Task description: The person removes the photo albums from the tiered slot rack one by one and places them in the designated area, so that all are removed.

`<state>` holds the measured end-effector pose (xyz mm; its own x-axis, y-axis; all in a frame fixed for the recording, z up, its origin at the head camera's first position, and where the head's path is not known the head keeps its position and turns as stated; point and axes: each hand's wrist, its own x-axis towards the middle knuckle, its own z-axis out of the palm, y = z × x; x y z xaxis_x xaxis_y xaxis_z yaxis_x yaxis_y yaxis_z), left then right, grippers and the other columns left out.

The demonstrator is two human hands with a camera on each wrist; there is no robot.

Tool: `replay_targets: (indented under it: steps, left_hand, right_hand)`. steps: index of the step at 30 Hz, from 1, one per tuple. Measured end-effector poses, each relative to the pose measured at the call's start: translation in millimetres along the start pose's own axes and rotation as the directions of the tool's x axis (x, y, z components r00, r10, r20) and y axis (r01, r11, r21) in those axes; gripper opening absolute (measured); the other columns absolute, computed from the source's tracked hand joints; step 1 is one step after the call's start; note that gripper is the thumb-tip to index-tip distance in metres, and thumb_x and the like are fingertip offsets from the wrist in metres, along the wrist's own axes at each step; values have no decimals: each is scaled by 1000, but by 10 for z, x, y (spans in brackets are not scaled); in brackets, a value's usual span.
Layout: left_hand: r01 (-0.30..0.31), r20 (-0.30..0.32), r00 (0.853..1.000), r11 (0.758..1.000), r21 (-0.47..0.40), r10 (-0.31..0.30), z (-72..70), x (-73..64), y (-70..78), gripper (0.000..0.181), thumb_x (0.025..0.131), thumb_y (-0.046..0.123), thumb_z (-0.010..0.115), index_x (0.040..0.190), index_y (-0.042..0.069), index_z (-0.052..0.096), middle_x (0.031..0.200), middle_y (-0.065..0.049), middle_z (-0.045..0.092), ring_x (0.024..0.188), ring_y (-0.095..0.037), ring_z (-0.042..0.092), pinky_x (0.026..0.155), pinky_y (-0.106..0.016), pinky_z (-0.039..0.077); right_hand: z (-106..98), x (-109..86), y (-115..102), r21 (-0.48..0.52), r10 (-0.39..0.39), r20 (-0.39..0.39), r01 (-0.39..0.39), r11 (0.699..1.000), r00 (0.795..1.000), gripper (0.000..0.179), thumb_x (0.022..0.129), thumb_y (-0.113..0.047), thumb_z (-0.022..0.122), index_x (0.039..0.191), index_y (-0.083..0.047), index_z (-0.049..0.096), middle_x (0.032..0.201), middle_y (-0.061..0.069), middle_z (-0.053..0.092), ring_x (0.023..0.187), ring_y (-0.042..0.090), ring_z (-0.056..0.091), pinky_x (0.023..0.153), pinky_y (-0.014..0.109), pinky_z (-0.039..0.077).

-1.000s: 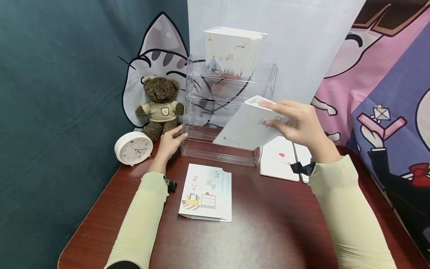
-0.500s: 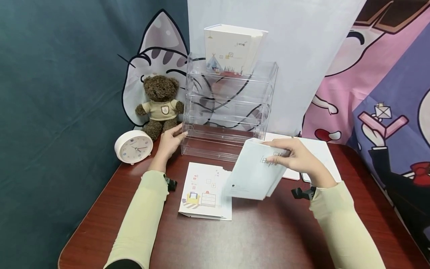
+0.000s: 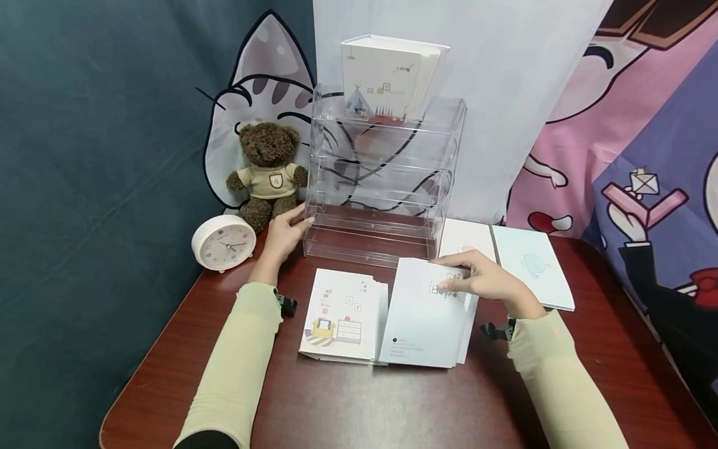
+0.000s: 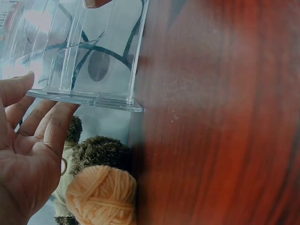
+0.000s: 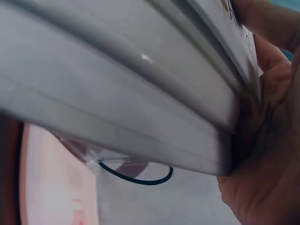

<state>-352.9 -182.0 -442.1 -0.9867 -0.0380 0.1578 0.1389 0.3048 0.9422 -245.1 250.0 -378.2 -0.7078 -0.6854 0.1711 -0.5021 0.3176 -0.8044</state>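
My left hand holds the left side panel of a clear plastic tiered rack, thumb on one face and fingers on the other. My right hand grips a thick pale book near its top right, thumb on the printed cover. Layered page or cover edges of this book fill the right wrist view. Its lower end is at the tabletop, beside another white book with a furniture drawing. Whether the gripped book rests fully on the table, I cannot tell.
A thick white book stands on the rack's top tier. A pink-printed book and a pale blue one lie right of the rack. Left are a teddy bear and a white alarm clock; an orange yarn ball shows nearby.
My right hand has brought the pale book down from in front of the rack to the tabletop, right of the furniture-drawing book. The left hand has stayed at the rack.
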Motion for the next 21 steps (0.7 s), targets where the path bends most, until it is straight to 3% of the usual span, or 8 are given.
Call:
replay_targets:
  steps: [7,11,17,21]
  left_hand:
    - [-7,-7,1000,1000,-6,7,0,-2,8,54,95,27,73,146,22,56,135,-12,63,119,-25,63,96,-38,54]
    - [7,7,1000,1000,15,-7,-12,-9,12,56,96,31,71,148,24,53,138,-11,62,123,-25,61,99,-40,52]
    - [10,9,1000,1000,26,-10,-19,-11,10,55,96,32,72,147,25,54,139,-12,61,124,-26,60,100,-40,51]
    - [10,6,1000,1000,26,-10,-15,-11,9,56,96,31,72,148,24,53,139,-12,61,125,-25,59,100,-40,51]
  right_hand:
    - [119,38,202,-53,127,67,-123,991,990,35,90,-12,76,124,-6,71,107,4,73,89,13,67,73,28,58]
    - [181,55,360,-68,161,47,-158,985,986,35,92,-14,75,126,-8,70,109,4,72,89,14,66,74,28,57]
    - [265,65,532,-118,189,2,-187,975,982,39,92,-21,76,128,-8,69,121,5,70,105,17,62,94,27,48]
    - [327,64,646,-132,236,-12,-235,963,972,40,93,-28,74,130,-13,68,122,2,69,104,18,60,92,30,48]
